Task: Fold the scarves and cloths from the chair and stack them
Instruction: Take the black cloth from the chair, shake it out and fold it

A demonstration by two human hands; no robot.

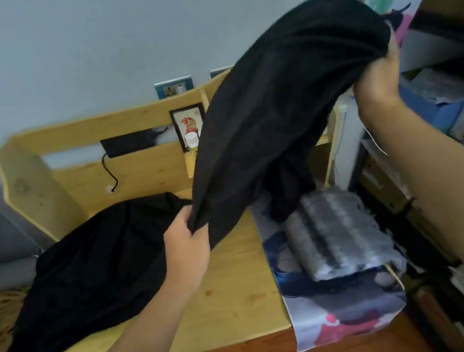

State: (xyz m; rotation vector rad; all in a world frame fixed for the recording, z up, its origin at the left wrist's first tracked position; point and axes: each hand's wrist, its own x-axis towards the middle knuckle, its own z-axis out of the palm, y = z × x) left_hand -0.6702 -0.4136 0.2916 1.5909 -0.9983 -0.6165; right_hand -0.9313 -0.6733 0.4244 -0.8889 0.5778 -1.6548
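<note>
Now, left hand (pixel 187 242) pinching black cloth (pixel 282 98) low, right hand (pixel 379 78) gripping its bunched top high, cloth slung above desk (pixel 238 286).

Black cloth (pixel 275 112) lifted, apparently bunched.

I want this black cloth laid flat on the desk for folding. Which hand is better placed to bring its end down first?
Left. The left hand grips the black cloth low, just above the wooden desk; the right hand holds its other end raised high, off to the side.
</note>
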